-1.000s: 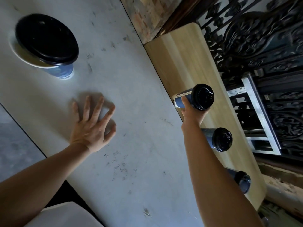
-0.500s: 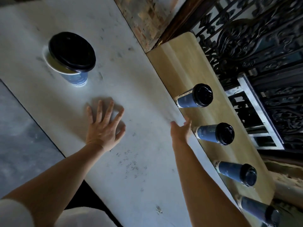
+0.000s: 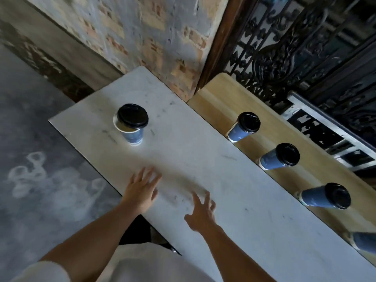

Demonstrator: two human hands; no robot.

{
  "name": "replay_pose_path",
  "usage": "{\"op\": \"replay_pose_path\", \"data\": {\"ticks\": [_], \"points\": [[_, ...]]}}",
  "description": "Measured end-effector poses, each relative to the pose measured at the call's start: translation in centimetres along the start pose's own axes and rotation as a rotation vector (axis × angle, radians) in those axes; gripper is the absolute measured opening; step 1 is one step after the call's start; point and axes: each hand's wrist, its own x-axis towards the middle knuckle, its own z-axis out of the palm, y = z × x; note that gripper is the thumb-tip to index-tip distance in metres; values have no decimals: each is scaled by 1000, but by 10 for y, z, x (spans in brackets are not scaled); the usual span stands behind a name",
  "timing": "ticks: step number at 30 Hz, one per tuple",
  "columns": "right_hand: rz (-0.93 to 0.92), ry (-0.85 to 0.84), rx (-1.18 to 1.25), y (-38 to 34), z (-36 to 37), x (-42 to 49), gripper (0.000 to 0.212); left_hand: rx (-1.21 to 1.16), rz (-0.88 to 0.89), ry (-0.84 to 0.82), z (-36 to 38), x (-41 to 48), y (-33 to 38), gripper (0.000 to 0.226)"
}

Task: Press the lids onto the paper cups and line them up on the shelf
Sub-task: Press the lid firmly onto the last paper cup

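Both hands are empty with fingers spread: the left hand (image 3: 140,190) lies low over the near edge of the desk (image 3: 203,159) at lower centre, and the right hand (image 3: 201,215) hovers just beside it, to its right. One blue cup (image 3: 132,127) stands alone on the desk at upper centre, its black lid (image 3: 132,115) sitting skewed over the rim. Along the right of the frame, the wooden shelf (image 3: 223,98) carries a row of lidded cups (image 3: 280,157), with a fourth cut off at the lower right edge.

1 cup (image 3: 132,124) on table (image 3: 203,159), 4 on shelf (image 3: 221,98) right
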Motion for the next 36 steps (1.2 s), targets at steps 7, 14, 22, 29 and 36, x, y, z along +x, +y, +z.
{"op": "replay_pose_path", "data": {"ticks": [7, 14, 22, 29, 36], "points": [[172, 72, 39, -31, -28, 16, 59, 49, 139, -131, -41, 16, -68, 56], [259, 156, 80, -132, -16, 36, 55, 99, 410, -160, -79, 41, -144, 43], [150, 163, 140, -228, 21, 41, 59, 235, 458, -244, -107, 69, -214, 57], [87, 151, 109, -229, 40, 23, 68, 8, 442, -209, -114, 89, -217, 36], [280, 96, 541, -236, -9, 31, 47, -648, 171, -215, -127, 114, -200, 73]]}}
